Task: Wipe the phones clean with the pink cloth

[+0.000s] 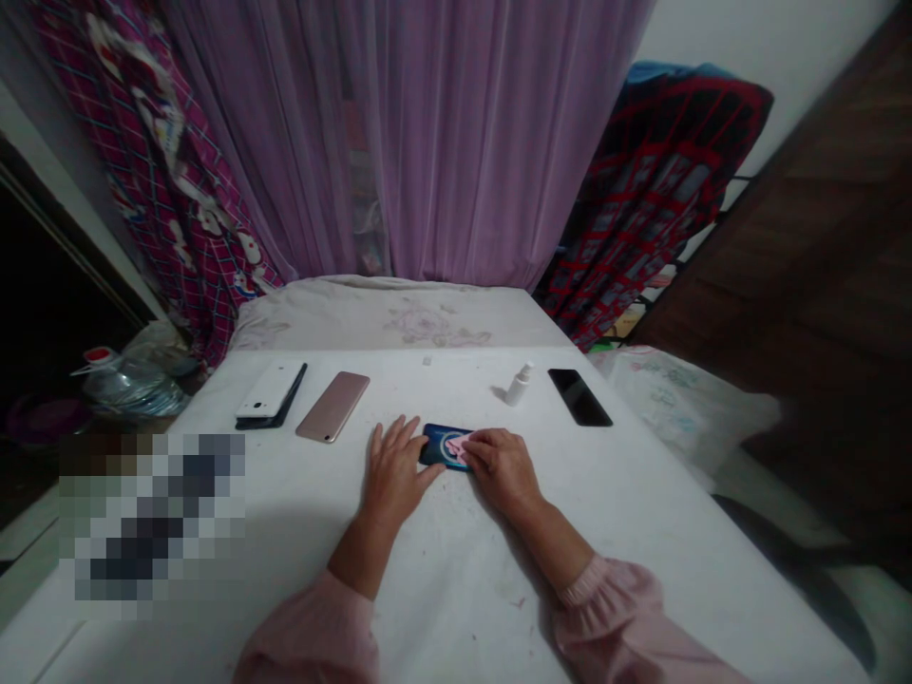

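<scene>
A blue phone [433, 446] lies flat on the white table, with a pale ring on its upward face. My left hand [395, 467] holds its left end between thumb and index finger, while the other fingers spread over the tabletop. Over the phone's right part, my right hand [505, 465] is closed in a pinch on a small pink cloth [458, 446], which touches the phone's surface. The right hand covers the phone's right end. Beyond the phone, to the right, stands a small white spray bottle [519, 386].
Left of my hands lie a rose-gold phone [333, 407] and a white phone [269, 391] on top of a dark one. A black phone [579, 397] rests at the right. A large plastic bottle [128, 385] stands beyond the table's left edge. Purple curtains [456, 142] hang behind.
</scene>
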Available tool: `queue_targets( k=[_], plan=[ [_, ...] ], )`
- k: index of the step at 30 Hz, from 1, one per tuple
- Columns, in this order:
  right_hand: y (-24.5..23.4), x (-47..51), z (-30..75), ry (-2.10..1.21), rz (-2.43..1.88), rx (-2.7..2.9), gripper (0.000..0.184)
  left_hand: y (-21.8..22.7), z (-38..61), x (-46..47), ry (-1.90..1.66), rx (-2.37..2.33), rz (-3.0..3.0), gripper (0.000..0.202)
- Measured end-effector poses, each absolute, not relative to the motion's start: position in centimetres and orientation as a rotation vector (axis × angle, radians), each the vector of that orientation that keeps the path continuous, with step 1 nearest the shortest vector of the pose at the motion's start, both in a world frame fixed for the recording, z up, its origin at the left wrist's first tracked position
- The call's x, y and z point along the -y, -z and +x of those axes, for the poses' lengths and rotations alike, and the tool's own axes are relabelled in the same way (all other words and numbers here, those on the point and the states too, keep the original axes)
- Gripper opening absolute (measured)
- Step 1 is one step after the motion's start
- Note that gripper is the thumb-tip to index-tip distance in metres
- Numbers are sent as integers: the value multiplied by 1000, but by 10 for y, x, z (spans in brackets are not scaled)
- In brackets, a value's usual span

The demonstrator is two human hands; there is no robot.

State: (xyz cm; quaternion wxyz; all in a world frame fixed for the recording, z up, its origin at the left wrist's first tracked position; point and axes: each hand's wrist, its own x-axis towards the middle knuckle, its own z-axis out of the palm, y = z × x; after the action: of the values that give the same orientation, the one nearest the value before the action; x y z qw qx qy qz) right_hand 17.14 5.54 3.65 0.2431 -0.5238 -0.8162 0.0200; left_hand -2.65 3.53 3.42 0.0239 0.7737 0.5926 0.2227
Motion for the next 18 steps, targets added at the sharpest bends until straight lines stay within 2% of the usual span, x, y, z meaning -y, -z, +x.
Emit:
queue_targets(
  k=[5,13,18],
  plan=[
    [-27,-55,170,-61,-1407,2184,22,-23,-35,-47,-551,-1651,2378,65],
    [-26,-37,170,30,-1280,2262,16,-33,-31,-48,-475,-1691,2358,61],
    [-20,-34,197,159,-1447,2139,15,-39,-30,-47,-406,-1704,2338,58]
  ],
)
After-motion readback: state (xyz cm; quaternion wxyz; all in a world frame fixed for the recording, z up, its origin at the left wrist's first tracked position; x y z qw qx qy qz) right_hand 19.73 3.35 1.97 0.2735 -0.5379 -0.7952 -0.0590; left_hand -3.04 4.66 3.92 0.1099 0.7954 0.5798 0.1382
